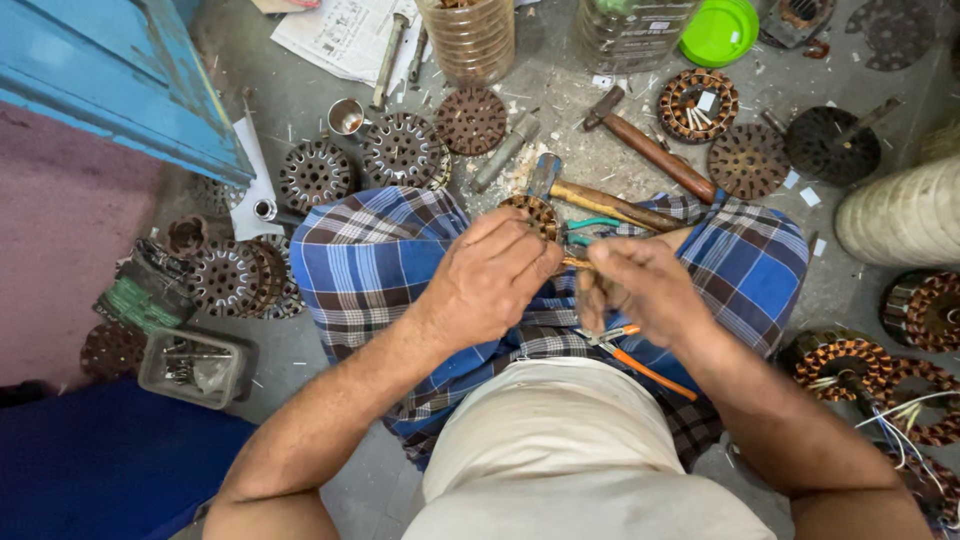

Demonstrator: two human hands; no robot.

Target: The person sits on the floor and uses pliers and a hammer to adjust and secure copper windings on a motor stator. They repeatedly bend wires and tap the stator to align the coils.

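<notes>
1. Person seated on the floor, blue checked cloth over both knees, pale shirt nearest the camera.
2. Orange-handled tool lies across the lap, just under the right wrist.
3. Left hand: fingers curled together and pinched on a small round stator core, held above the lap between the knees.
4. Right hand: fingers closed around a thin stick-like piece whose tip meets the left hand; what the piece is cannot be told.
5. Green-handled pliers rest just beyond the hands, on the right knee.
6. Two wooden-handled hammers lie on the floor past the knees.
7. Loose round stator laminations are scattered left of the hammers.
8. Copper-wound stators sit at the right.
9. Farthest: clear plastic jar and green lid.
</notes>
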